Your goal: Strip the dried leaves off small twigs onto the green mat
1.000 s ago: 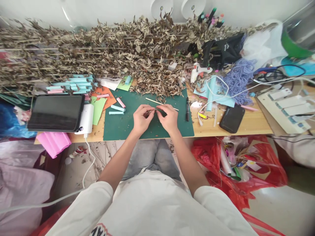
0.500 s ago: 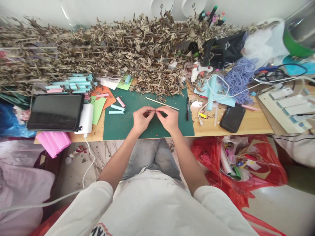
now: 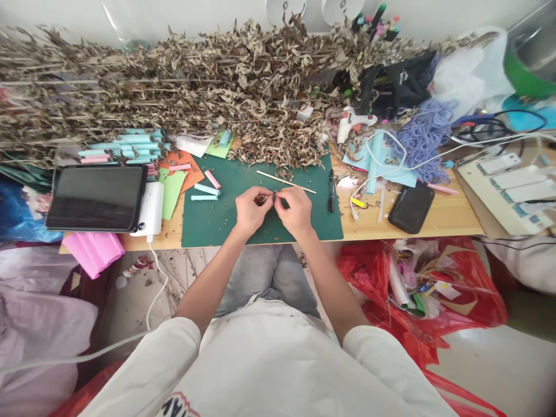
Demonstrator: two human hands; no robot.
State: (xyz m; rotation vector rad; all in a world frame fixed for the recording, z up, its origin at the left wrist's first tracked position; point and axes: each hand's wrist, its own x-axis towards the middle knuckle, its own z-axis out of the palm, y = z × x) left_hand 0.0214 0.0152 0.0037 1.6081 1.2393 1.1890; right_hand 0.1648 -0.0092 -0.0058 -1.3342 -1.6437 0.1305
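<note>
My left hand [image 3: 253, 211] and my right hand [image 3: 294, 209] meet fingertip to fingertip above the green cutting mat [image 3: 208, 226]. Both are closed in a pinch, thumb against fingers. A small dark brownish bit shows between the fingertips, too small to name. Just beyond my hands lies a thin wooden stick [image 3: 285, 182], slanting across the mat. Rolled paper tubes, one pink [image 3: 212, 179] and two light blue, rest left of my left hand. A black pen [image 3: 332, 192] lies at the mat's right side.
Dried leafy stalks [image 3: 195, 81] cover the back of the table. On the left are a tablet [image 3: 98, 198], a white power bank [image 3: 150, 208] and stacked paper tubes [image 3: 134, 145]. To the right are a glue gun [image 3: 354, 123], blue yarn [image 3: 428, 136] and a black phone-like device [image 3: 411, 207].
My hands stay nearly in place, while the right fingers curl in more and the fingertips draw slightly apart. The things on the table have not moved.
</note>
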